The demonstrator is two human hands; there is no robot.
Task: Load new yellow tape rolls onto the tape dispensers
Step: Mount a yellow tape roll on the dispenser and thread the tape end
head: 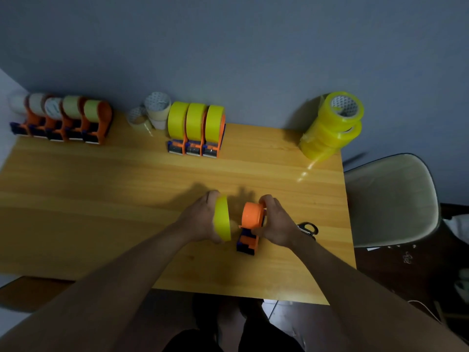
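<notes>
Yellow tape roll (222, 218) stood on edge in the left hand (203, 219), just to the left of the orange dispenser (251, 224) and not yet touching it, as far as the blur allowed. The left grip was curled round the roll's far rim and lower edge, with the roll's flat face turned toward the dispenser's round hub. The right hand (275, 223) was wrapped over the top and right flank of the dispenser, steadying it on the table (101, 199); its thumb and fingers pinched the orange housing.

The move ahead seemed to turn on one line: the roll's open core had to meet the hub squarely, so the roll's axis, running left to right, needed to match the hub's. The roll lay left of the dispenser, and the left hand was the nearer one to slide it rightward onto the hub.

Behind the dispenser, by the wall, stood three loaded dispensers (196, 130), with a stack of spare rolls (332, 125) behind and to its right. Scissors (308, 228) lay just right of the dispenser.
</notes>
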